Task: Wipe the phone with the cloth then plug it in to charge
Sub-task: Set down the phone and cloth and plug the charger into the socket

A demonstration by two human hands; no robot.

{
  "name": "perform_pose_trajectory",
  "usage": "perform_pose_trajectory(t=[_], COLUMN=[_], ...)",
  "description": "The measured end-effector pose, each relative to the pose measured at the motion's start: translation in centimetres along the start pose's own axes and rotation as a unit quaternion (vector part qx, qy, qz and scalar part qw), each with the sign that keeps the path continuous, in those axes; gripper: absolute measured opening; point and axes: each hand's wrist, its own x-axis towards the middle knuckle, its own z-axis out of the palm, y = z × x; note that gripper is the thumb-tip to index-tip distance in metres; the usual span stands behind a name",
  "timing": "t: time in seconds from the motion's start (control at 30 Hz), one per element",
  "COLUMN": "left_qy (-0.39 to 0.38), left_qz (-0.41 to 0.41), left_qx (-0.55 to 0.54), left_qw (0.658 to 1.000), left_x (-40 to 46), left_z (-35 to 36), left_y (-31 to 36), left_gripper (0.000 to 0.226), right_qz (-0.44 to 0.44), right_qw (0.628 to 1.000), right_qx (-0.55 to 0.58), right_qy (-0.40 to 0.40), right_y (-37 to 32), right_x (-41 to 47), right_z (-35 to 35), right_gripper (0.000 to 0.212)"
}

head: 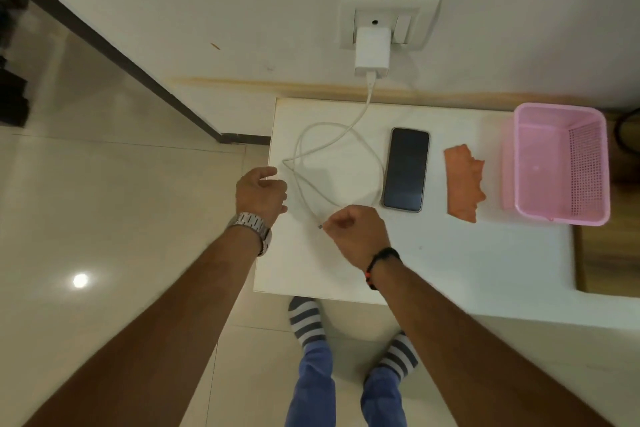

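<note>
So the phone (406,169) is lying flat, screen up and dark, on the white table (450,263), about mid-table toward the wall. Its long axis runs roughly from the wall toward the person, tipped a little, with the near end just beside the right hand. Nobody's touching it.

Just right of it, apart from it, sits the orange cloth (464,181), crumpled and laid out in a strip running the same way as the phone. Also untouched.

Left of the phone is the white charging cable (346,135), looping around loosely on the table. It runs up to the white charger (372,52) plugged into the wall socket (388,22) above the table's far edge. The loose plug end (320,226) points toward the person and to the left.

The right hand (353,234) has its fingers curled in and is pinching the cable right by that plug tip, back of the hand up, wrist bent a bit, forearm coming in from the lower right. There's a dark band on that wrist.

The left hand (261,192) hovers at the table's left edge, fingers loosely curled and holding nothing, close to the cable loop; can't tell if it actually touches it. It has a metal watch (251,227) on the wrist.

Farther out, a pink plastic basket (519,163) stands at the right end of the table, beyond the cloth.
</note>
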Motion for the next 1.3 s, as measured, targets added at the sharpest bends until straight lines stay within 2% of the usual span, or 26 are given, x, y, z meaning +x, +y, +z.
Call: perform_pose_trajectory(t=[0.1,0.23,0.3,0.37,0.43,0.57,0.63,0.67,0.73,0.83,0.9,1.0,1.1,1.17,1.23,1.3], left_qy=[-0.018,-0.011,-0.02,-0.025,-0.017,0.006,0.003,0.005,0.013,0.03,0.039,0.055,0.078,0.083,0.077,0.069], left_qz=[0.047,0.084,0.095,0.105,0.113,0.138,0.136,0.134,0.137,0.153,0.168,0.205,0.203,0.204,0.208,0.206], left_qx=[0.031,0.071,0.077,0.088,0.097,0.109,0.09,0.076,0.055,0.05,0.064,0.099,0.096,0.1,0.114,0.116], left_qw=[0.998,0.994,0.992,0.99,0.989,0.984,0.987,0.988,0.989,0.987,0.983,0.972,0.971,0.97,0.968,0.969], left_x=[0.6,1.7,2.1,2.5,2.7,2.9,2.8,2.7,2.3,2.0,2.0,2.5,3.2,3.6,3.8,3.9], left_z=[0.3,0.9,1.2,1.4,1.4,0.6,0.1,-0.1,-0.5,-1.2,-1.5,-2.0,-2.3,-2.4,-2.4,-2.3], left_y=[-0.1,0.1,0.2,0.2,0.1,0.6,1.0,1.1,1.4,1.7,1.8,2.2,3.0,3.5,3.7,3.8], left_gripper=[0.033,0.026,0.018,0.011,0.007,0.009,0.013,0.018,0.02,0.015,0.018,0.02,0.021,0.021,0.021,0.021], right_qz=[-0.026,-0.055,-0.062,-0.069,-0.076,-0.117,-0.099,-0.071,-0.043,-0.056,-0.061,-0.055,0.01,0.03,0.04,0.044], right_qw=[0.994,0.983,0.975,0.968,0.969,0.982,0.97,0.946,0.865,0.762,0.715,0.682,0.694,0.705,0.714,0.731], right_qx=[-0.103,-0.171,-0.205,-0.235,-0.226,-0.063,0.129,0.259,0.482,0.639,0.69,0.713,0.664,0.636,0.64,0.647], right_qy=[0.015,0.044,0.051,0.06,0.065,0.135,0.18,0.179,0.135,0.094,0.091,0.152,0.279,0.312,0.28,0.213], right_y=[-0.6,-0.9,-0.8,-0.7,-0.7,-1.9,-2.7,-2.9,-3.2,-3.0,-3.5,-4.7,-4.7,-4.1,-3.5,-3.1], right_x=[0.1,0.9,1.5,1.9,1.9,0.3,-0.7,-1.2,-2.2,-2.5,-2.2,-1.8,-1.9,-2.0,-2.1,-2.0], right_z=[2.6,4.5,4.7,4.4,3.9,0.9,-1.9,-3.8,-7.6,-12.3,-14.3,-15.5,-16.1,-16.2,-16.1,-15.6], right_gripper=[0.029,0.037,0.032,0.017,0.01,0.004,0.009,0.012,0.016,0.027,0.04,0.025,0.026,0.032,0.036,0.033])
